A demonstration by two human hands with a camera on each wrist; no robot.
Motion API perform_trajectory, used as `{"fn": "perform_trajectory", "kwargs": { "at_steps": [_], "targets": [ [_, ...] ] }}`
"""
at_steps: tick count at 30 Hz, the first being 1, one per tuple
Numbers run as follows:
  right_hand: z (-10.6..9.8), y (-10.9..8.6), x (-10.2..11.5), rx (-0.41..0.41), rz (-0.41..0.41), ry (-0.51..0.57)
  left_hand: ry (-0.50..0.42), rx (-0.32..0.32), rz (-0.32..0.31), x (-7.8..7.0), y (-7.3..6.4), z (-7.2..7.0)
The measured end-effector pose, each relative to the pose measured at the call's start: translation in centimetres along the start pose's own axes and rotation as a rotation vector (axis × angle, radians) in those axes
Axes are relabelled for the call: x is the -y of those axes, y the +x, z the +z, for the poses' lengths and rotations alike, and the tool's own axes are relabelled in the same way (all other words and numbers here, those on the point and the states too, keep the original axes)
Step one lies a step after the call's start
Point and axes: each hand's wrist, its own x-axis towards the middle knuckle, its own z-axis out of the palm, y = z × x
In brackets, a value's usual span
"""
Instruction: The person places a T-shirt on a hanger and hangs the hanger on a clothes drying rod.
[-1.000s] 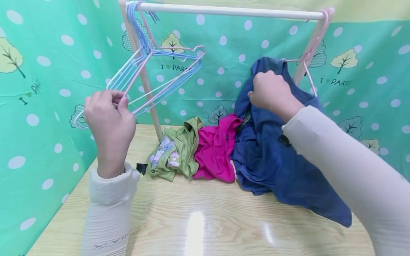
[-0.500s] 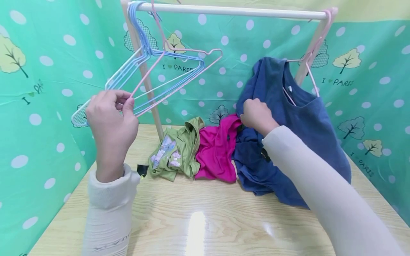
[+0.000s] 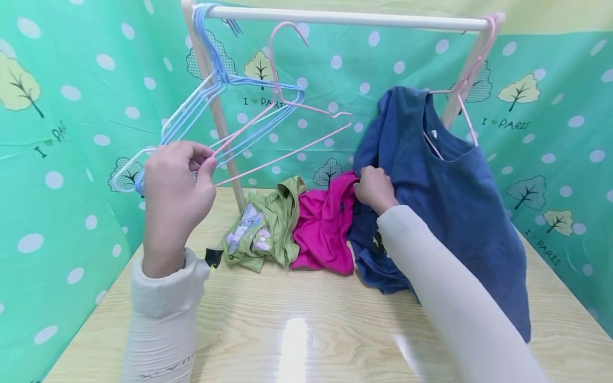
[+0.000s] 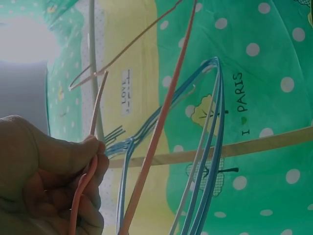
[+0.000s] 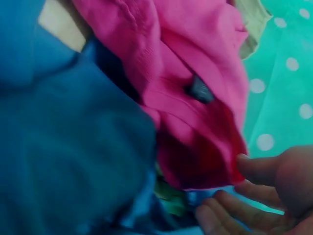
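My left hand (image 3: pixel 178 197) pinches a pink hanger (image 4: pixel 157 127) near one end, and its hook stands off the rail in the head view. My right hand (image 3: pixel 374 189) is at the upper corner of a crumpled magenta garment (image 3: pixel 321 229). In the right wrist view its thumb tip meets the garment's edge, with the other fingers loosely extended beside it. A dark blue garment (image 3: pixel 460 197) hangs on another pink hanger (image 3: pixel 469 123), to the right of that hand. A heap of dark blue cloth (image 3: pixel 383 274) lies below the hand, partly covered by the sleeve.
A white rail (image 3: pixel 345 16) crosses the top between two posts. Several blue hangers (image 3: pixel 217 69) and a white one hang at its left end. A green garment (image 3: pixel 282 229) with a printed picture lies on the wooden table (image 3: pixel 258 330). Dotted green cloth (image 3: pixel 52 239) stands behind and left.
The left hand has moved right and slightly down, bringing the pink hanger's hook off the rail. My right hand has moved from the hanging blue garment down and left to the magenta garment.
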Motion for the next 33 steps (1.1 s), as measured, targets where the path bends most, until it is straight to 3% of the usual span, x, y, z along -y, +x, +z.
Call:
{"fn": "perform_trajectory", "kwargs": {
  "at_steps": [11, 20, 26, 33],
  "targets": [
    [2.9, 0.8, -1.9, -0.171, 0.070, 0.178, 0.061, 0.224, 0.088, 0.8, 0.4, 0.3],
    [4.1, 1.2, -2.7, -0.173, 0.134, 0.337, 0.070, 0.440, 0.037, 1.2, 0.5, 0.1],
    [3.9, 1.7, -2.6, -0.120, 0.191, 0.418, 0.082, 0.473, 0.018, 1.5, 0.6, -0.3],
    [3.1, 1.8, -2.4, -0.148, 0.208, 0.462, 0.085, 0.466, 0.015, 1.7, 0.6, -1.3]
  ]
}}
